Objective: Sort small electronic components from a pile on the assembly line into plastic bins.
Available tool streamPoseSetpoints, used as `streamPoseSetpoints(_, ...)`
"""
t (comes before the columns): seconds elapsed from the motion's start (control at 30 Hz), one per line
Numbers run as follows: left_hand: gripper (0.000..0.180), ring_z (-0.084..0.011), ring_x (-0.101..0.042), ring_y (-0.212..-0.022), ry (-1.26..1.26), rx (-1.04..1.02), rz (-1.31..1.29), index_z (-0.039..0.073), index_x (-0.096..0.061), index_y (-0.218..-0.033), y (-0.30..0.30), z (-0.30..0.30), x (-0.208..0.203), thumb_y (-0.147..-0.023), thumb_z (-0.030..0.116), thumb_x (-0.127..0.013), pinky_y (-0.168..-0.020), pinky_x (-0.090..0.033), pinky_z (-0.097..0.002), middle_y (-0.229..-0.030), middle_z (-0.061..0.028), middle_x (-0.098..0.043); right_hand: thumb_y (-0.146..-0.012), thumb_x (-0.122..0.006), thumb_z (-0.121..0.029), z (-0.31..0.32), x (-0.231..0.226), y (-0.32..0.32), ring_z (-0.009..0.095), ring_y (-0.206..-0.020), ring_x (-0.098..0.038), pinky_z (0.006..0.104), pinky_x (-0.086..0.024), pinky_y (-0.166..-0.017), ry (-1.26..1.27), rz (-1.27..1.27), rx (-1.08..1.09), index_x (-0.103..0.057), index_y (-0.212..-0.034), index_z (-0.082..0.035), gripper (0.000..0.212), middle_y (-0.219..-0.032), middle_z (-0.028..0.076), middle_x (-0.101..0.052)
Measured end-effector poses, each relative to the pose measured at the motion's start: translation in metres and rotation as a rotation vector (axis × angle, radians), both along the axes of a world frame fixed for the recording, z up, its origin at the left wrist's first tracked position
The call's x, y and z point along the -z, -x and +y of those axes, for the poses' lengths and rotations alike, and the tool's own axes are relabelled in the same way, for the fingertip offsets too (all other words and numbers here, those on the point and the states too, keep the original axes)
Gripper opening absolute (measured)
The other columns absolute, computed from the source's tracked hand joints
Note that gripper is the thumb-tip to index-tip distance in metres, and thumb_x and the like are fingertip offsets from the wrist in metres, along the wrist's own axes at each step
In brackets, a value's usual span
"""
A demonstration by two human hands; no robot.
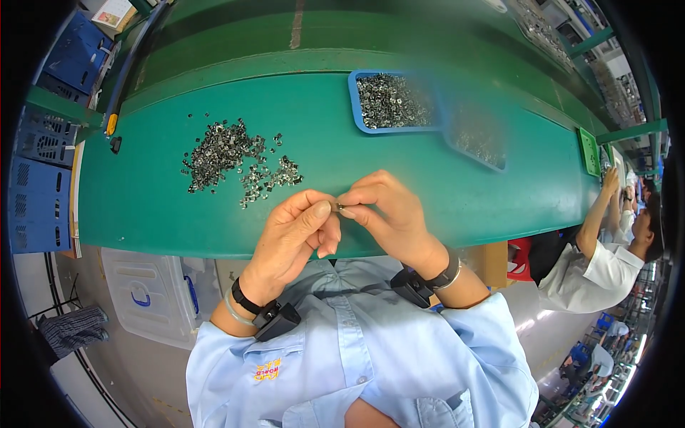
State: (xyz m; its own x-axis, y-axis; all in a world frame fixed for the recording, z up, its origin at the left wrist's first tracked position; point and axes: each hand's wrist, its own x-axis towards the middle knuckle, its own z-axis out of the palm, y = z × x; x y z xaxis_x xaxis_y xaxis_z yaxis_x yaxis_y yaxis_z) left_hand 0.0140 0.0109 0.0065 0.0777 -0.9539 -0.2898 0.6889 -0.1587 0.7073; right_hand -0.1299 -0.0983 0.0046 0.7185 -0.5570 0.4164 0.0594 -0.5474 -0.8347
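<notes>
— Small metal clip [340,208], dark and shiny: where is it seen?

— It is pinched between the fingertips of both hands, just above the near edge of the green bench [464,200]. The left hand [296,232] and the right hand [385,210] are brought together, thumbs and forefingers closed on the clip from either side. Its exact shape cannot be told; it is too small.

— What is worn?

— A black strap with a dark device is seen on each wrist, and pale blue sleeves are seen below.

— What lies beyond the hands?

— A loose pile of like metal pieces [232,157], grey and glinting, is spread flat on the smooth green surface, left of centre and near the hands.

— And the containers?

— Farther back, a shallow blue tray [354,103] is filled with a dense layer of the same metal pieces. Just beside it on the right, a second tray [477,139] is seen blurred, also holding small metal pieces.

— Anything at the edges?

— Blue slotted crates [39,178] are stacked at far left. A co-worker in a white shirt [596,274] is seated at far right.
</notes>
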Motion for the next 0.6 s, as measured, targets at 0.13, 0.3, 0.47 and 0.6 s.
streamPoseSetpoints(0.13,0.017,-0.0122,-0.051,-0.055,0.089,-0.016,0.138,0.004,-0.054,-0.094,0.0051,0.0,0.0064,-0.094,0.021,-0.053,-0.047,-0.039,-0.024,-0.068,-0.0073,-0.057,-0.076,-0.07,-0.003,0.0042,-0.0012,-0.0003,0.019,-0.079,-0.058,0.0294,-0.047,-0.068,-0.08,-0.026,0.004,-0.063,-0.089,-0.008,0.016,-0.086,0.004,-0.061)
streamPoseSetpoints(0.3,0.018,-0.0127,-0.049,-0.053,0.141,-0.017,0.182,0.004,-0.053,-0.094,0.0075,-0.0019,0.0076,-0.095,0.022,-0.053,-0.046,-0.038,-0.0246,-0.066,-0.0073,-0.055,-0.076,-0.07,-0.003,0.0035,-0.0007,-0.0001,0.019,-0.079,-0.058,0.0296,-0.047,-0.068,-0.084,-0.047,0.004,-0.062,-0.089,-0.007,0.016,-0.087,0.004,-0.061)
streamPoseSetpoints(0.47,0.019,-0.0128,-0.049,-0.053,0.124,-0.016,0.177,0.004,-0.052,-0.093,0.0051,-0.0019,0.0043,-0.095,0.023,-0.053,-0.045,-0.037,-0.0246,-0.065,-0.0072,-0.055,-0.075,-0.07,-0.002,0.0014,-0.0066,-0.0023,0.019,-0.079,-0.059,0.0298,-0.047,-0.068,-0.035,-0.026,-0.006,-0.061,-0.089,-0.007,0.017,-0.086,0.005,-0.061)
streamPoseSetpoints(0.6,0.019,-0.0125,-0.048,-0.052,0.1,-0.024,0.161,0.004,-0.052,-0.092,0.0048,-0.0025,0.0026,-0.095,0.023,-0.053,-0.045,-0.037,-0.0246,-0.064,-0.0071,-0.055,-0.074,-0.071,-0.002,-0.0016,-0.0068,-0.0036,0.02,-0.078,-0.059,0.03,-0.047,-0.066,0.062,-0.009,-0.014,-0.061,-0.088,-0.007,0.018,-0.086,0.005,-0.061)
